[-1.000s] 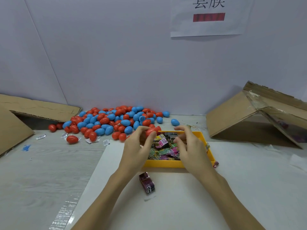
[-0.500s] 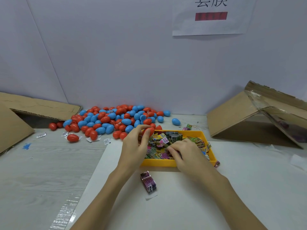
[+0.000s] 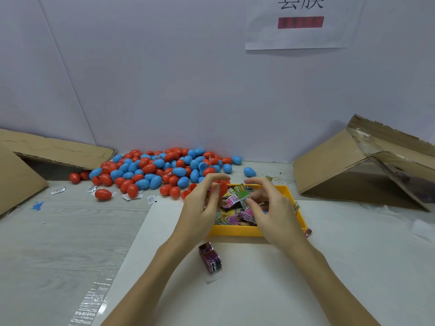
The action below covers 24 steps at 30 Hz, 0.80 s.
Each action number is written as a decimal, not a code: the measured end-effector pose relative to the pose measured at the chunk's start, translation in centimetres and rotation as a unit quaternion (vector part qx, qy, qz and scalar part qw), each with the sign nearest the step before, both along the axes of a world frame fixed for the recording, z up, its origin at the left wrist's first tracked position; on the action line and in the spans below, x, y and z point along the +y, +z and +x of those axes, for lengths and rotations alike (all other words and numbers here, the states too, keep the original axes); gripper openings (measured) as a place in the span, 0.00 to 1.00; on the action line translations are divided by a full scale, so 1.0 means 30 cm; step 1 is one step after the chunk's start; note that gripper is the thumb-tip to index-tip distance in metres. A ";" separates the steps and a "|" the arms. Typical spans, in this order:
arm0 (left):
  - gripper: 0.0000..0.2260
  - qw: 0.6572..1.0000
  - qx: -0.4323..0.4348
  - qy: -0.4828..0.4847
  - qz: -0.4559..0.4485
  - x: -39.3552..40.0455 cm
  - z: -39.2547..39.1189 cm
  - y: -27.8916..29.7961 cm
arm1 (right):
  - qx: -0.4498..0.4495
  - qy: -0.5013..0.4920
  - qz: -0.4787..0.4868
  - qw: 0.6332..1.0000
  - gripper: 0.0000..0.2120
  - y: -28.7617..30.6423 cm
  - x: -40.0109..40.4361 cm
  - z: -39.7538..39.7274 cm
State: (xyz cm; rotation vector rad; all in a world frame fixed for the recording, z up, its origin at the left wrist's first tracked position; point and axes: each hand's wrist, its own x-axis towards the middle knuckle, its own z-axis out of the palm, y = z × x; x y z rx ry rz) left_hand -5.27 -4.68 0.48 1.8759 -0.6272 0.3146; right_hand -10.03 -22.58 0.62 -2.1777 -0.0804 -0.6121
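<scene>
My left hand (image 3: 202, 208) holds a red plastic egg shell (image 3: 220, 188) between thumb and fingers, just above the left end of a yellow tray (image 3: 235, 231). My right hand (image 3: 270, 208) pinches a small green and pink printed packet (image 3: 240, 195) lifted out of the tray, close to the red shell. The tray is filled with several colourful small packets (image 3: 231, 218). My two hands nearly touch over the tray.
A heap of red and blue plastic eggs (image 3: 162, 170) lies behind the tray against the wall. One purple packet (image 3: 210, 257) lies on the white sheet (image 3: 306, 278) in front of the tray. Cardboard boxes stand at the left (image 3: 35, 158) and right (image 3: 353, 165).
My right hand has lifted out of the tray with a packet and moved up toward the red shell in my left hand. My left hand has stayed almost in place.
</scene>
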 end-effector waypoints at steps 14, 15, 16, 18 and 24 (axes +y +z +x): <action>0.09 0.994 0.080 -0.006 -0.079 -0.022 -0.019 0.007 | -0.009 0.041 0.076 0.996 0.17 0.009 0.019 -0.003; 0.08 0.991 0.095 -0.014 -0.095 -0.022 -0.020 0.011 | -0.006 0.042 0.070 0.997 0.16 0.009 0.021 -0.003; 0.07 0.987 0.111 -0.026 -0.110 -0.022 -0.019 0.014 | -0.002 0.041 0.062 0.997 0.16 0.008 0.022 -0.002; 0.04 0.980 0.143 -0.044 -0.133 -0.021 -0.021 0.022 | 0.009 0.039 0.052 0.998 0.16 0.004 0.024 0.000; 0.05 0.968 0.198 -0.030 -0.149 -0.016 -0.022 0.031 | 0.069 0.050 0.109 0.990 0.06 0.001 0.023 0.010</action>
